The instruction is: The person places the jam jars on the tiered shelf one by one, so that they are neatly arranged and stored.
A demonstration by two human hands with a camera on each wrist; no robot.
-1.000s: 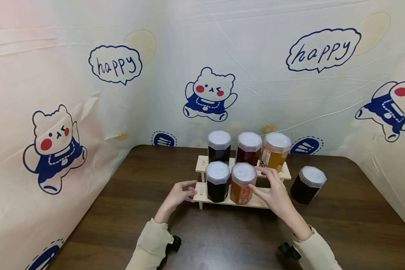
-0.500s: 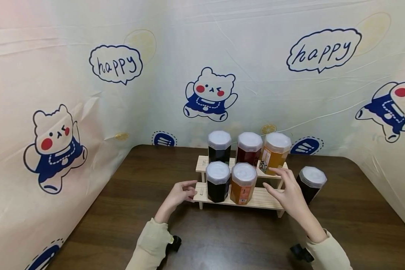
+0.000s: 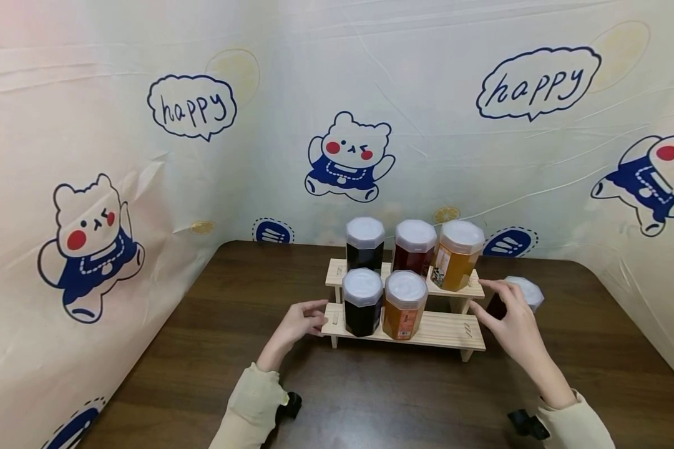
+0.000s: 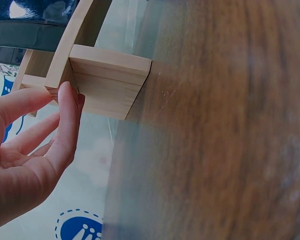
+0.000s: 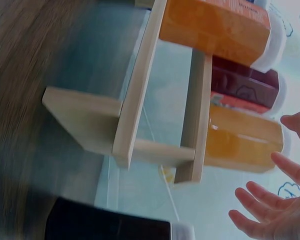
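A two-tier wooden display rack bears several jars with translucent lids. On its lower tier stand a dark jar and an orange jar. My left hand holds the left end of the lower tier; in the left wrist view, its fingertips meet the plank's end. My right hand is beside the rack's right end, fingers spread and holding nothing. Behind it, a dark jar stands on the table, partly hidden by the hand. The right wrist view shows that dark jar below the spread fingers.
The upper tier carries a black jar, a dark red jar and an amber jar. The brown table ends against a printed cloth backdrop behind and at the sides.
My right hand has moved right, from beside the orange jar, past the rack's right end, to in front of the separate dark jar. The left hand and rack have stayed put.
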